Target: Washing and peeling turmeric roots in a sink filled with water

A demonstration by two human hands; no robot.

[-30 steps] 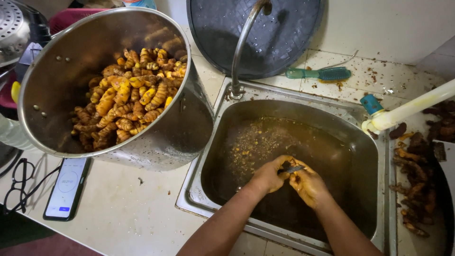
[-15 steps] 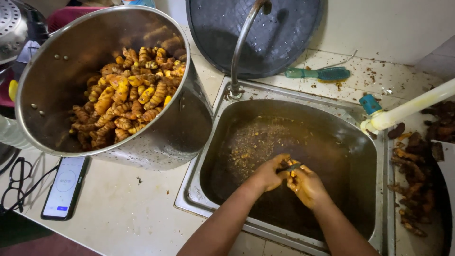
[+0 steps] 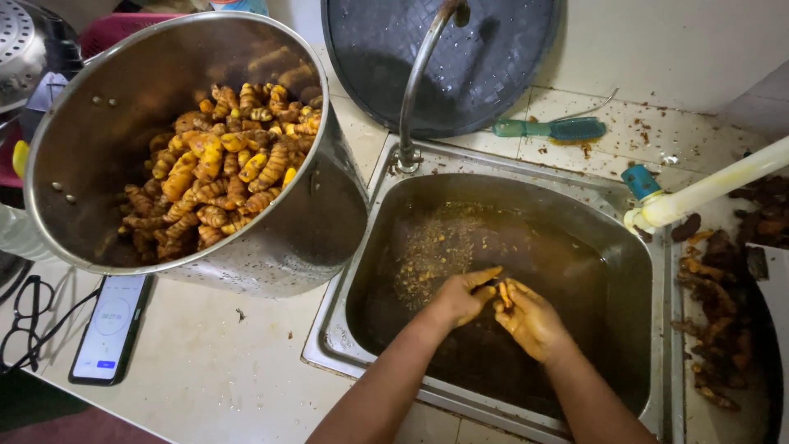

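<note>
Now hands closer over sink (image 3: 374, 247) vs 1 s ago, barely shifted; rubbing prob ongoing. Left hand (image 3: 460, 298) w/ fingers stretched out flat, pressed vs small yellow root piece (image 3: 502, 293). Right hand (image 3: 530, 319) curled, pinching same piece btw fingertips. Piece low in basin above murky brown water, well apart from big pot (image 3: 271, 247) of peeled roots (image 3: 218, 185) on desk. Phone (image 3: 108, 327) lower left.

wall (image 3: 657, 41): pale, plain | countertop (image 3: 214, 370): cream, speckled with debris | light: dim, warm
</note>
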